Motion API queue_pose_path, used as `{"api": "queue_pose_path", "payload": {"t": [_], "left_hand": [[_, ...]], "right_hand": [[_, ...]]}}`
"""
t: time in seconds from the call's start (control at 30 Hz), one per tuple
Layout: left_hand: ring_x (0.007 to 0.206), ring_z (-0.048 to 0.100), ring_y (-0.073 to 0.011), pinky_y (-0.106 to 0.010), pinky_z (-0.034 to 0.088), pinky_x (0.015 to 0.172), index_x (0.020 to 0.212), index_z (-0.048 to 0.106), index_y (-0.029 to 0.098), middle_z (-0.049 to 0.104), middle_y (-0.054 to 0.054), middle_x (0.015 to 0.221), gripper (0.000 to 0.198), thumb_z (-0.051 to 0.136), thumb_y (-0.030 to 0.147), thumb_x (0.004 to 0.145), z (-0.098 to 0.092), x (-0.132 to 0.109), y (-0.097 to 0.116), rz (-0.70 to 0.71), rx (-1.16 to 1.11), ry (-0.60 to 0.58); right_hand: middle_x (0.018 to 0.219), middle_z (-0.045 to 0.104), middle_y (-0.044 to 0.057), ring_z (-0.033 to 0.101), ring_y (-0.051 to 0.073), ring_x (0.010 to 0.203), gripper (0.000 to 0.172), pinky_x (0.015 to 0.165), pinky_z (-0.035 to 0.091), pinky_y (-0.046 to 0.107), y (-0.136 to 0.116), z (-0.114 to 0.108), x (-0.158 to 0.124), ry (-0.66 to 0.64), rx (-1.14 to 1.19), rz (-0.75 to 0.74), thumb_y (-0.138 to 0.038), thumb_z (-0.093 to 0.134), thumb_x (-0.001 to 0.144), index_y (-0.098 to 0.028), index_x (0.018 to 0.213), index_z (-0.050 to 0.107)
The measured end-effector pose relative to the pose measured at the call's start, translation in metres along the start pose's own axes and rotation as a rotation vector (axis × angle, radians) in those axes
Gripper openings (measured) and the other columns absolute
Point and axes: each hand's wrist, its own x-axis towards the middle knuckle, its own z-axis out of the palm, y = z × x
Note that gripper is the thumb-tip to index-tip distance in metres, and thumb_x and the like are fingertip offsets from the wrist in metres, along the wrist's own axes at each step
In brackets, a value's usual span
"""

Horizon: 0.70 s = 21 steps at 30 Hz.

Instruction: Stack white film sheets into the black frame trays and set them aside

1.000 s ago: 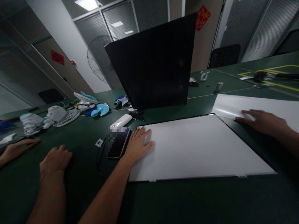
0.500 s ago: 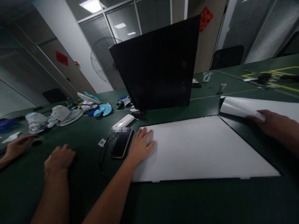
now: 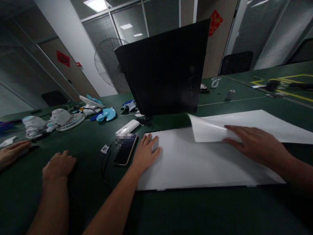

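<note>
Far left of the white panel [image 3: 186,163], a co-worker's two hands [image 3: 9,152] [image 3: 58,164] lie on the green worktop [image 3: 195,212], as they did a second ago. A phone [image 3: 124,148] rests just beside the panel's near left corner.

On that corner the person's left hand [image 3: 146,153] is spread flat, palm down and fingers loose, grasping nothing. It has not moved, so by my reading it is only pinning the panel in place. Behind the panel a dark screen [image 3: 166,68] stands upright.

The change is on the panel's right. A second ago the loose white sheet [image 3: 264,125] lay on the worktop, clear of the panel's right edge. Now it has been drawn leftward and overlaps the panel's far right part, with its leading corner curled up off the surface. The right hand [image 3: 254,143] has travelled with it and rests on top of the sheet, fingers stretched out toward the left and pressing down, not clenched. No grip around the sheet's edge shows.

As I judge it, the sheet is partway across. The panel's near and left areas are bare, and the two are not squared to each other.
</note>
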Motion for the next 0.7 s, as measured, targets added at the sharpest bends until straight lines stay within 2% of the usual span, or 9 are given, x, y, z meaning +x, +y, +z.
{"api": "queue_pose_path", "payload": {"t": [0.13,0.23,0.3,0.4,0.47,0.5,0.57,0.63,0.7], "left_hand": [[0.162,0.024,-0.0386,-0.059,0.026,0.129,0.158,0.051,0.023,0.034,-0.012,0.173,0.061,0.048,0.052,0.105,0.001,0.001,0.0,0.0,0.004,0.003],[0.162,0.023,-0.0384,-0.058,0.025,0.13,0.158,0.051,0.022,0.035,-0.013,0.173,0.061,0.046,0.052,0.106,0.002,0.001,-0.001,0.008,0.013,0.006],[0.163,0.022,-0.0377,-0.058,0.024,0.13,0.158,0.051,0.022,0.034,-0.012,0.173,0.06,0.043,0.053,0.107,0.002,0.001,-0.002,0.012,0.014,0.004],[0.163,0.021,-0.037,-0.058,0.023,0.131,0.159,0.05,0.023,0.033,-0.012,0.174,0.062,0.041,0.057,0.107,0.001,0.001,-0.001,0.012,0.006,-0.006],[0.163,0.02,-0.0376,-0.059,0.023,0.13,0.159,0.05,0.023,0.033,-0.013,0.174,0.065,0.043,0.061,0.106,-0.001,0.001,-0.001,0.009,0.004,-0.019],[0.163,0.02,-0.0382,-0.06,0.023,0.13,0.159,0.049,0.023,0.032,-0.013,0.174,0.067,0.045,0.062,0.105,-0.002,0.001,0.0,0.006,0.006,-0.026],[0.163,0.019,-0.0392,-0.061,0.024,0.129,0.16,0.048,0.024,0.031,-0.013,0.174,0.07,0.05,0.064,0.103,-0.005,0.001,0.001,0.0,0.016,-0.042],[0.163,0.018,-0.0394,-0.061,0.024,0.129,0.161,0.046,0.023,0.03,-0.014,0.175,0.073,0.054,0.064,0.101,-0.006,0.001,0.003,-0.008,0.026,-0.064],[0.164,0.017,-0.0391,-0.061,0.023,0.13,0.162,0.045,0.023,0.029,-0.014,0.175,0.074,0.055,0.062,0.1,-0.007,0.001,0.004,-0.016,0.031,-0.08]], "right_hand": [[0.131,0.073,0.009,0.071,0.036,0.115,0.059,0.094,0.059,0.062,-0.048,0.02,-0.013,-0.155,0.201,-0.291,-0.065,0.036,0.103,-0.03,0.132,0.074],[0.143,0.067,0.01,0.065,0.037,0.128,0.053,0.106,0.054,0.064,-0.07,0.02,-0.019,-0.174,0.303,-0.379,-0.061,0.048,0.102,-0.028,0.135,0.073],[0.152,0.06,0.008,0.058,0.038,0.137,0.054,0.112,0.05,0.064,-0.077,0.011,-0.021,-0.236,0.386,-0.412,-0.06,0.056,0.1,-0.032,0.144,0.067],[0.166,0.044,0.003,0.047,0.035,0.149,0.065,0.118,0.046,0.061,-0.078,-0.002,-0.023,-0.382,0.498,-0.532,-0.057,0.062,0.098,-0.04,0.159,0.049],[0.17,0.038,0.002,0.044,0.034,0.151,0.071,0.118,0.046,0.059,-0.072,-0.005,-0.021,-0.407,0.527,-0.581,-0.057,0.063,0.098,-0.043,0.164,0.04],[0.17,0.037,0.001,0.044,0.034,0.152,0.07,0.118,0.046,0.059,-0.066,-0.003,-0.019,-0.375,0.522,-0.567,-0.057,0.061,0.098,-0.044,0.164,0.039],[0.17,0.039,0.002,0.043,0.033,0.152,0.065,0.12,0.043,0.061,-0.046,0.005,-0.011,-0.242,0.452,-0.426,-0.058,0.054,0.101,-0.042,0.163,0.042],[0.168,0.042,0.008,0.042,0.035,0.153,0.068,0.123,0.038,0.062,-0.015,0.017,-0.002,-0.089,0.293,-0.173,-0.064,0.043,0.102,-0.033,0.163,0.044],[0.162,0.046,0.021,0.038,0.042,0.153,0.084,0.123,0.034,0.065,0.023,0.029,0.005,-0.017,0.093,0.114,-0.073,0.036,0.1,-0.015,0.16,0.046]]}}
